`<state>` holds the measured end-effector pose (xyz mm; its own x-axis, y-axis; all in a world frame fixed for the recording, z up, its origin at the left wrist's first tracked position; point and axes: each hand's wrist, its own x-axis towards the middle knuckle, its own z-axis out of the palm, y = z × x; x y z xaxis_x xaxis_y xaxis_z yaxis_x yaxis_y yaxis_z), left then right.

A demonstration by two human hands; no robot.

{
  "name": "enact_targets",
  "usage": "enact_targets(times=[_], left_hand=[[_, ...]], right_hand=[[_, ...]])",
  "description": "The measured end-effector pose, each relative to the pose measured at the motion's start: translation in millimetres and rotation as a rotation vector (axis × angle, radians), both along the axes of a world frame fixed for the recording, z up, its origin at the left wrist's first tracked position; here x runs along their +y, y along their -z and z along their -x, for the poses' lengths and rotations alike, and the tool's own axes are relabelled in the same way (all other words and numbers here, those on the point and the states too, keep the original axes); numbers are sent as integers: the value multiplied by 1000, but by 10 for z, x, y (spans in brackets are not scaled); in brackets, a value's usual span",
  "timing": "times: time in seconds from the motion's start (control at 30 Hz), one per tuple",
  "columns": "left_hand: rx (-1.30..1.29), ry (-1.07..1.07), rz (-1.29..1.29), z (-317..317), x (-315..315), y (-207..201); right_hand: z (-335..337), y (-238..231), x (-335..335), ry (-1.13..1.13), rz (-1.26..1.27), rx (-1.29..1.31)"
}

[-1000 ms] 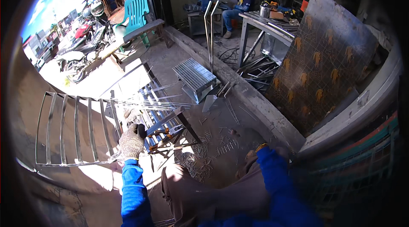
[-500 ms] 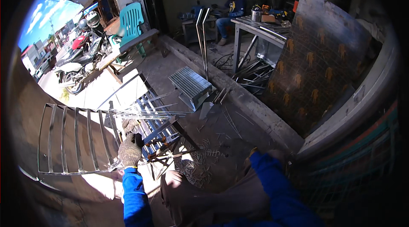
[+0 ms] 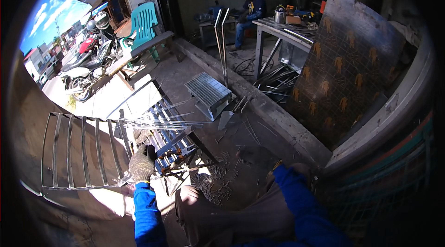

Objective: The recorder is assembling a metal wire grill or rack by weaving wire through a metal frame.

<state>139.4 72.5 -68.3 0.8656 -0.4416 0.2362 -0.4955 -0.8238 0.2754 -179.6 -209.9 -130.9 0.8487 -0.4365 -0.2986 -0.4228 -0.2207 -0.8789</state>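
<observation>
My left hand [image 3: 141, 166], in a speckled knit glove, is closed at the right end of a curved metal grille [image 3: 83, 154]. A black piece shows at its thumb side; what the fingers grip is hidden. Just beyond it, a bundle of thin metal rods [image 3: 169, 122] lies across a slatted metal stand [image 3: 162, 105]. Beside the hand, a plier-like tool [image 3: 185, 150] rests on the stand's frame. My right hand [image 3: 259, 155], dark-gloved with a yellow cuff edge, is above the floor in front of my right knee. Its fingers blend into shadow.
Short metal offcuts [image 3: 215, 182] litter the floor. Ahead stand a ribbed metal piece [image 3: 208, 90] and a concrete ledge [image 3: 278, 126]. A large sheet panel [image 3: 343, 66] leans at right near a workbench [image 3: 282, 29]. A seated person [image 3: 250, 12], green chair [image 3: 143, 22] and motorcycles [image 3: 88, 61] are farther back.
My right hand has shifted slightly and its dark glove shows more plainly. The seated person has moved a little. My left hand stays in place.
</observation>
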Motion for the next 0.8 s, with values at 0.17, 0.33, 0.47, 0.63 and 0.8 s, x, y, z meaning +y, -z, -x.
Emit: enact_targets(times=[0.17,0.33,0.47,0.63,0.8], left_hand=[[9,10,-14,-6,-17,-12],[-3,27,4,31,-31,-75],[30,1,8,-11,-25,9],[27,-15,15,6,5,-17],[33,-19,-12,-3,-5,6]], right_hand=[[14,43,-9,-14,143,-89],[22,119,-69,-24,176,-96],[-5,141,-52,19,155,-46],[18,229,-72,-20,183,-83],[53,306,-84,-49,255,-18]])
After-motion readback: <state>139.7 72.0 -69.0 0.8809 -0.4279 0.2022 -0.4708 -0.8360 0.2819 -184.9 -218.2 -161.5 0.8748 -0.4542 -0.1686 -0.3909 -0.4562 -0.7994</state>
